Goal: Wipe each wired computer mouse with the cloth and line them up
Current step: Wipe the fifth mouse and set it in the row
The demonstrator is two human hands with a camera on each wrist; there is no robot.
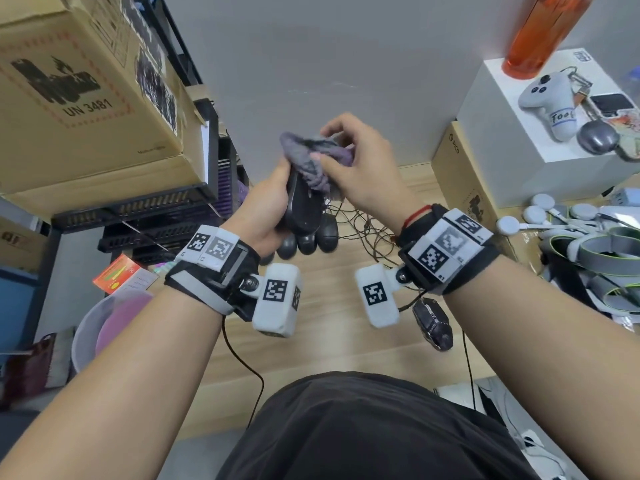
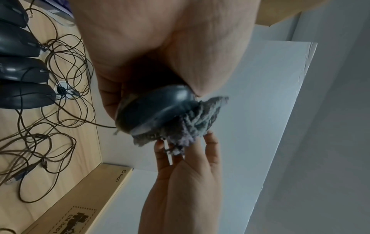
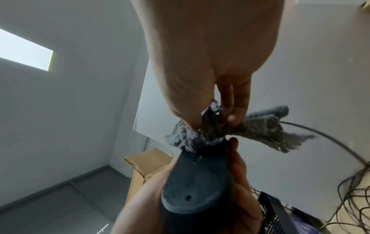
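Note:
My left hand [image 1: 273, 199] grips a black wired mouse [image 1: 303, 209] held up above the desk, its underside showing in the right wrist view [image 3: 196, 186]. My right hand [image 1: 360, 161] pinches a grey-purple cloth [image 1: 311, 157] against the mouse's front end [image 2: 158, 110]; the cloth [image 3: 200, 134] bunches between thumb and fingers. Several black mice [image 1: 308, 239] lie side by side on the wooden desk beneath the hands, also seen in the left wrist view [image 2: 22, 69], with tangled cables [image 1: 363, 223] behind them. One patterned black mouse [image 1: 433, 323] lies apart near my right wrist.
Cardboard boxes [image 1: 86, 98] and black trays [image 1: 138, 216] stand at the left. A white box [image 1: 512, 143] with a plush toy and an orange bottle [image 1: 543, 29] stands at the right, above a brown box [image 1: 457, 168]. Headsets and straps [image 1: 595, 251] crowd the right edge. A pink tub [image 1: 110, 327] sits low left.

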